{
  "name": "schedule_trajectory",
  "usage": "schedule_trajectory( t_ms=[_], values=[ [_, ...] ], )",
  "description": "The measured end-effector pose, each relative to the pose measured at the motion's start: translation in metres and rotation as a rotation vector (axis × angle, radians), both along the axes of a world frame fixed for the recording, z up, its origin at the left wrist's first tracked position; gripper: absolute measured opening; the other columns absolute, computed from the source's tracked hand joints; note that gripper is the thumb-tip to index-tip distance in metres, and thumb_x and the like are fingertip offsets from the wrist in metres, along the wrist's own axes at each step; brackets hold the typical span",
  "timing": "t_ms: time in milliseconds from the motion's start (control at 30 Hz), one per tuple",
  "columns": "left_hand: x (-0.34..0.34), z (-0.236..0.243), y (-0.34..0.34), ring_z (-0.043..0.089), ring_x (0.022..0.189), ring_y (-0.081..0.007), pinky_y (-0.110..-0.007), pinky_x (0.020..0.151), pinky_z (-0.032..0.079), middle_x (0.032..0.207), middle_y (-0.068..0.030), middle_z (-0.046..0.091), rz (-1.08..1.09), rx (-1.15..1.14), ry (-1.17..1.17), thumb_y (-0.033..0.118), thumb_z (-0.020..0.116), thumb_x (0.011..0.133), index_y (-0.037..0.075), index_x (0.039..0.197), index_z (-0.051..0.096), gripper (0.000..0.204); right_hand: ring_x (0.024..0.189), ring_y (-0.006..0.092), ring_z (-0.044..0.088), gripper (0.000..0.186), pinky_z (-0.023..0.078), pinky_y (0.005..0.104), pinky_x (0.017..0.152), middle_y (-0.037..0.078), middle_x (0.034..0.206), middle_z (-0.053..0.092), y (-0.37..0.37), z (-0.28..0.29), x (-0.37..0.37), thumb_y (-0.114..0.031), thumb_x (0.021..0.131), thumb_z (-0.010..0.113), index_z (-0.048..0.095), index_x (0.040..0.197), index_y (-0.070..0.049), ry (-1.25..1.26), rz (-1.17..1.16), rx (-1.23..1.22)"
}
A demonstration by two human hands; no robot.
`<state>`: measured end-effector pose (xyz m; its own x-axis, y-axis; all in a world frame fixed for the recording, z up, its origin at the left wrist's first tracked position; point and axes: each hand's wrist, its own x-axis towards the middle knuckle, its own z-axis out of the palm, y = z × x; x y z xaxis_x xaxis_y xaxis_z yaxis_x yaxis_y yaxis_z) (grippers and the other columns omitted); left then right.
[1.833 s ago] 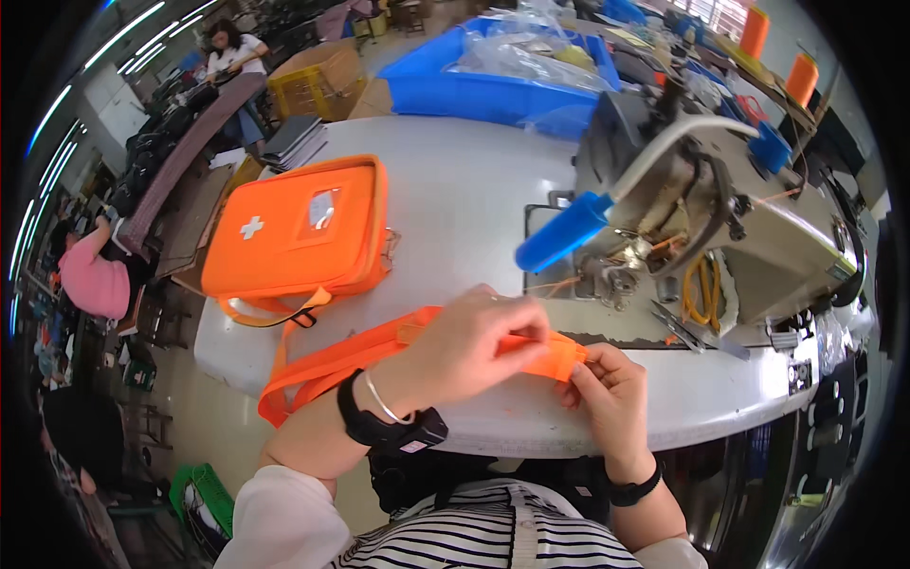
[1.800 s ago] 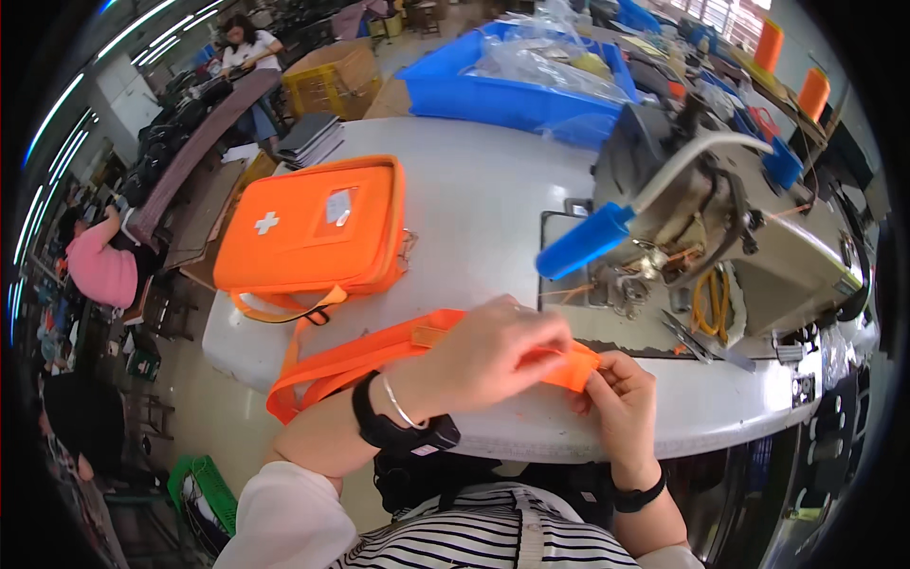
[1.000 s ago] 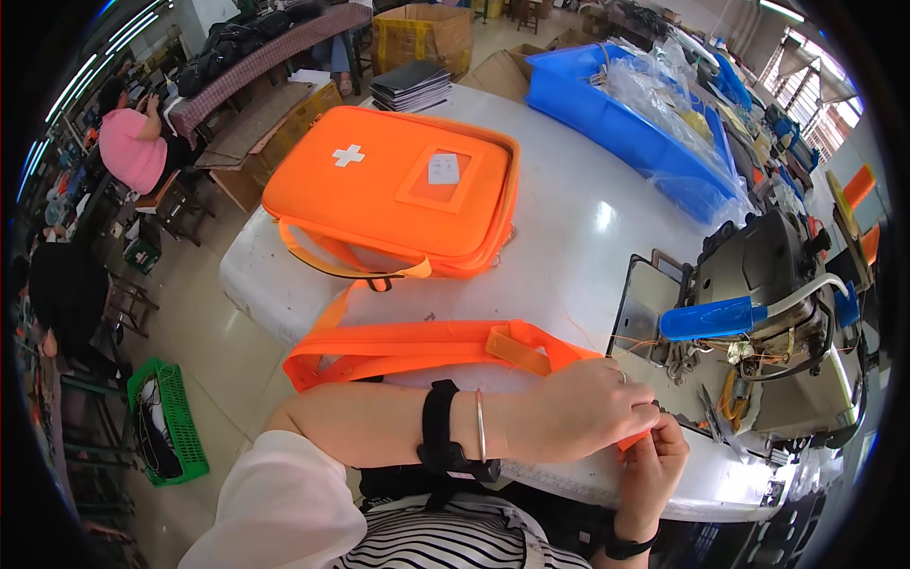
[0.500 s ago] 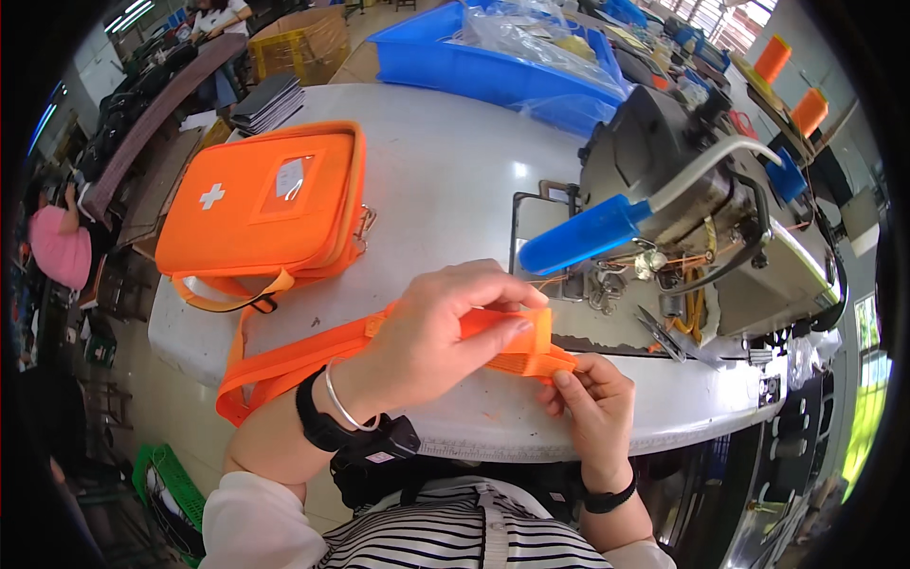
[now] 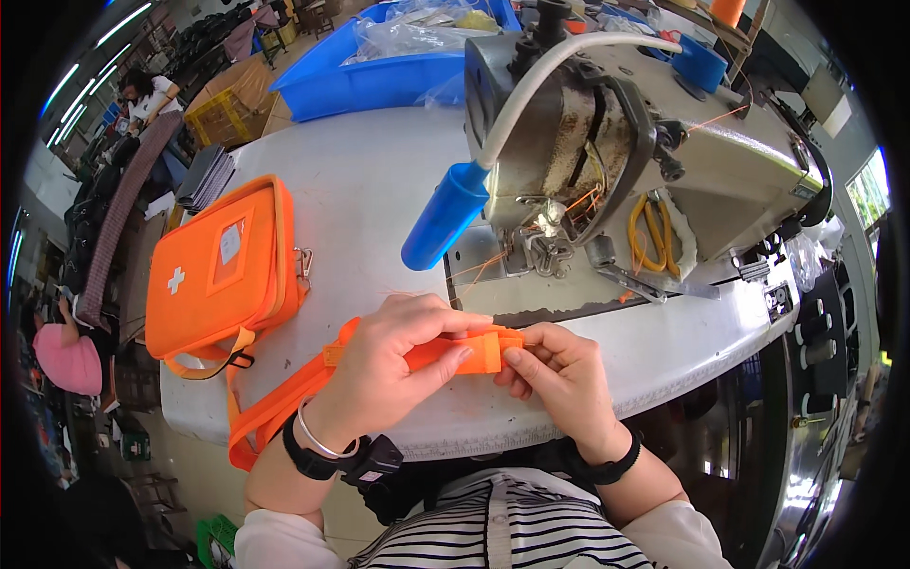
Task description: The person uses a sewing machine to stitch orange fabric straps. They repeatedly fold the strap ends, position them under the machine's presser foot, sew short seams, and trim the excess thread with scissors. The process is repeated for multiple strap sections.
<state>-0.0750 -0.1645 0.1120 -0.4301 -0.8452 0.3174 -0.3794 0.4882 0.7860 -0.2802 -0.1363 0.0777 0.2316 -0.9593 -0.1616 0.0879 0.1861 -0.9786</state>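
An orange webbing strap (image 5: 284, 403) crosses the front of the white table, its end folded over into layers. My left hand (image 5: 389, 351) grips it behind the end, thumb below and fingers above. At the folded end (image 5: 487, 352), my right hand (image 5: 566, 377) pinches the layers between thumb and fingers. Just beyond my hands stands a sewing machine (image 5: 550, 142), with orange thread trailing near its needle area. To the left lies an orange zipped bag (image 5: 204, 275) with a white cross, a clear label window and a metal clip at its side.
A blue cylinder (image 5: 445, 216) on a bent grey tube hangs before the machine. Yellow-handled scissors (image 5: 654, 237) and tweezers (image 5: 630, 283) lie by its base. Behind are a blue tray (image 5: 379, 87) of plastic bags, dark folded sheets (image 5: 204, 178) and a cardboard box (image 5: 227, 104). Other people sit farther left.
The view has shifted, so the machine appears nearer and farther left. My hands have come closer together on the strap's end, which now lies flatter between them.
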Motion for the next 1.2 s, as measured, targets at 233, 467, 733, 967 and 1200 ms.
schedule_trajectory(
  t_ms=[233,467,733,967,1200],
  values=[
    [-0.003,-0.002,0.0,0.059,0.08,-0.0188,-0.03,0.076,0.047,0.081,-0.0055,0.063,0.006,-0.023,-0.006,-0.008,0.065,0.073,0.005,0.105,0.069,0.036,0.062,0.0054,0.058,0.012,0.047,0.0191,0.057,0.006,0.078,0.068,-0.001,-0.002,0.001,-0.009,0.096,0.057,0.062,0.1,0.002,-0.004,0.002,-0.019],
    [0.001,-0.002,-0.002,0.06,0.08,-0.0184,-0.029,0.074,0.047,0.083,-0.0055,0.062,-0.063,-0.013,0.002,-0.012,0.063,0.072,0.005,0.094,0.067,0.028,0.062,0.0045,0.058,0.011,0.047,0.0185,0.057,0.004,0.078,0.068,-0.001,-0.001,-0.001,-0.009,0.096,0.058,0.062,0.099,0.001,0.012,0.012,0.002],
    [0.041,0.001,-0.02,0.052,0.082,-0.018,-0.031,0.081,0.043,0.086,-0.0038,0.053,-0.313,0.364,0.708,0.004,0.059,0.082,0.014,0.073,0.045,0.02,0.062,0.0052,0.059,0.01,0.049,0.0192,0.057,0.006,0.077,0.069,0.0,-0.002,-0.002,-0.007,0.095,0.06,0.062,0.098,0.002,-0.021,-0.015,-0.01],
    [0.047,-0.007,-0.036,0.041,0.071,-0.0132,-0.031,0.075,0.038,0.073,0.003,0.041,-0.461,0.452,1.17,0.017,0.051,0.089,0.019,0.065,0.039,0.026,0.064,0.0069,0.06,0.01,0.05,0.0202,0.058,0.008,0.078,0.069,0.001,-0.004,-0.003,-0.005,0.094,0.06,0.061,0.098,0.004,-0.051,-0.011,-0.001],
    [0.05,-0.001,-0.031,0.035,0.065,-0.012,-0.024,0.058,0.031,0.071,0.0026,0.038,-0.445,0.57,1.348,0.016,0.053,0.089,0.018,0.062,0.041,0.029,0.063,0.0068,0.061,0.008,0.05,0.02,0.058,0.008,0.077,0.069,0.001,-0.004,-0.003,-0.004,0.094,0.059,0.061,0.097,0.004,-0.058,-0.011,0.003]
  ],
)
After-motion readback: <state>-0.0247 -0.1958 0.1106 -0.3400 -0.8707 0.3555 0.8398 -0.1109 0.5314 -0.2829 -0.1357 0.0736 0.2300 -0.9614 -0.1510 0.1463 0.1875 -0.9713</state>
